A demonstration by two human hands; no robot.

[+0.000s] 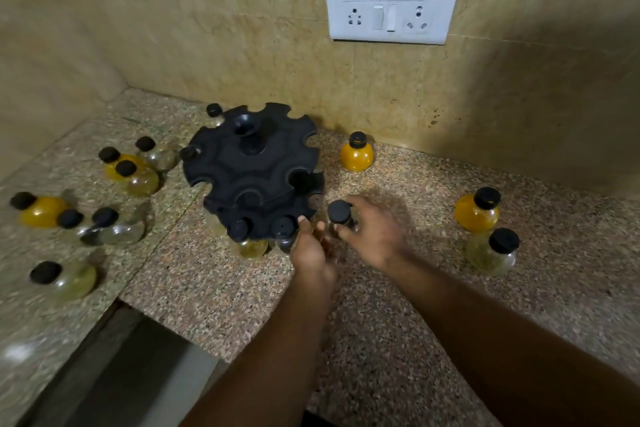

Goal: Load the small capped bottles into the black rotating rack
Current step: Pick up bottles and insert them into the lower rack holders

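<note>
The black rotating rack [252,170] stands on the granite counter near the wall, with notched slots round its rim. Bottles with black caps hang in its lower front slots [283,229]. My right hand [372,236] grips a clear bottle with a black cap [339,213] just right of the rack's lower tier. My left hand [310,246] is beside it, fingertips touching the rack's front edge, fingers fairly straight. Loose bottles stand around: an orange one [356,153] behind, two at the right [478,210], several at the left [130,172].
The beige tiled wall with a white socket plate [391,14] rises right behind the rack. The granite counter [214,288] steps at a seam on the left, and a dark gap [131,367] opens below its front edge.
</note>
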